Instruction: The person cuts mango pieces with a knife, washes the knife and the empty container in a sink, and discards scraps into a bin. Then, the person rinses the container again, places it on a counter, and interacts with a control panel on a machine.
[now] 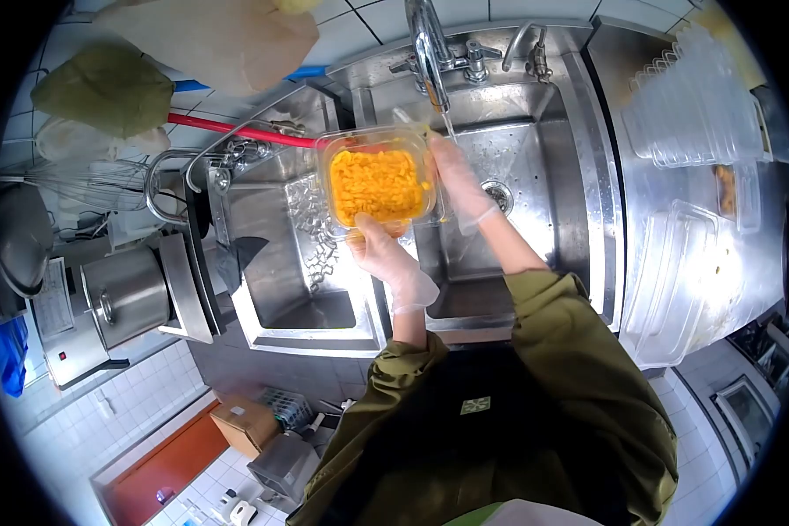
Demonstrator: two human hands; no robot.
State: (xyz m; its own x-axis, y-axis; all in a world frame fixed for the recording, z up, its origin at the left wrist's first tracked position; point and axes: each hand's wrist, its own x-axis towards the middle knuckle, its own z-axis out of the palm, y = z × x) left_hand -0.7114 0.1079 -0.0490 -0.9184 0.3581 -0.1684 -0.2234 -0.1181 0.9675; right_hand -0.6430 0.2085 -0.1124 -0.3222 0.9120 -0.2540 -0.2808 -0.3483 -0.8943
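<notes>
A clear plastic container (378, 182) filled with yellow-orange food pieces is held over the double steel sink (579, 131). My left hand (386, 259), in a thin clear glove, grips the container's near edge from below. My right hand (460, 184), also gloved, holds its right side. The chrome faucet (428, 44) stands just above the container, and a thin stream of water runs down past the container's right corner into the right basin, near the drain (498, 195).
Stacks of clear plastic containers (693, 96) and lids (679, 280) lie on the steel counter at right. A red-handled tool (237, 131) lies across the left basin. A steel pot (127, 294) and whisks (88, 184) sit at left. Boxes are on the tiled floor below.
</notes>
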